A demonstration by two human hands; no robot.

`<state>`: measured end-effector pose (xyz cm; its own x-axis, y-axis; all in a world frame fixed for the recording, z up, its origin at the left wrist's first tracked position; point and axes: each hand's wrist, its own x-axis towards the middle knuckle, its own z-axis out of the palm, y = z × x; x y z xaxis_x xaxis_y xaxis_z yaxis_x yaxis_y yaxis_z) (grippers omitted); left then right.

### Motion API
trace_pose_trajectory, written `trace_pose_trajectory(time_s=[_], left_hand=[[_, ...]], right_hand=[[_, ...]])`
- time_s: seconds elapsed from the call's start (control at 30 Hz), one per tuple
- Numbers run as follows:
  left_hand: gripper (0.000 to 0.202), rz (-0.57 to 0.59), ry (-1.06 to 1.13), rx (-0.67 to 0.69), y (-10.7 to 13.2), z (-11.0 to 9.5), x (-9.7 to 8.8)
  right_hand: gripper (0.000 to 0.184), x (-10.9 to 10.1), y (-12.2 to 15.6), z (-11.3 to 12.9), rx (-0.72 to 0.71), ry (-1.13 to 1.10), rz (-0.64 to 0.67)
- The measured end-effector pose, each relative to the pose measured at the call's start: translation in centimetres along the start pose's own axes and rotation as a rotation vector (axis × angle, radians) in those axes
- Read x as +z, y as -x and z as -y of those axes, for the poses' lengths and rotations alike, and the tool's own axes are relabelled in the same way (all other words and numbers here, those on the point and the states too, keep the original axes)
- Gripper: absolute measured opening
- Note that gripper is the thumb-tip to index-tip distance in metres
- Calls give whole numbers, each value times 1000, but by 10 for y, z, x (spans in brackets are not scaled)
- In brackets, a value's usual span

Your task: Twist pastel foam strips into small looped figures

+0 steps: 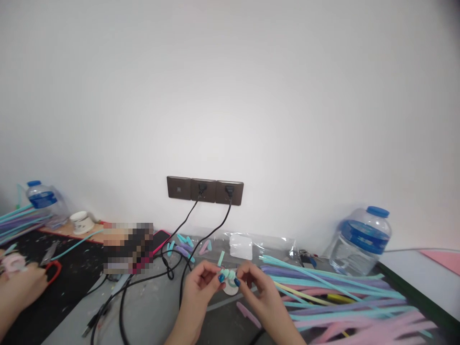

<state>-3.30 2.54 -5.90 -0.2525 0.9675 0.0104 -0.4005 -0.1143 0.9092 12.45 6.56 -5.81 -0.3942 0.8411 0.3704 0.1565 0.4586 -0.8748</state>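
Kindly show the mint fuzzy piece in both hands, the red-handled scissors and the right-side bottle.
Mint fuzzy piece (227, 273): head view, bumpy middle.
Red-handled scissors (59, 269): head view, handle loop.
Right-side bottle (365, 237): head view, blue label.

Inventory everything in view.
Coiled fuzzy stem: one, pale green, bottom centre
Long fuzzy stems: many, blue, purple, pink, yellow, right and far left
Short fuzzy pieces: several, blue, purple, pink, centre
Clear round plastic bottles: two, blue-capped, left and right
Square socket plates: three, brown, centre
Cables: several, black, centre to left
Phone: one, black, pink-edged, left
Cup-like container: one, white, left
Scissors: one, red-handled, far left
Plastic wrapper: one, clear, centre
Sheet: one, pink, far right
Co-worker's hand: one, far left
Left hand: one, blue-nailed, bottom
Right hand: one, blue-nailed, bottom
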Motion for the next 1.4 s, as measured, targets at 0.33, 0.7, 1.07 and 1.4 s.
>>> trace_pose_trajectory(time_s=[0.33,0.7,1.07,1.4], left_hand=[[24,117,-144,-21,-3,1,-2],[12,128,-591,266,3,-9,0],[13,157,-718,325,3,-5,-3],[13,149,-734,332,-1,-12,-9]], right_hand=[[11,-4,-2,4,-53,-119,-162],[16,1,5,12,23,-324,86],[9,3,-2,0,54,-81,57],[11,-1,-2,-3,48,-105,20]])
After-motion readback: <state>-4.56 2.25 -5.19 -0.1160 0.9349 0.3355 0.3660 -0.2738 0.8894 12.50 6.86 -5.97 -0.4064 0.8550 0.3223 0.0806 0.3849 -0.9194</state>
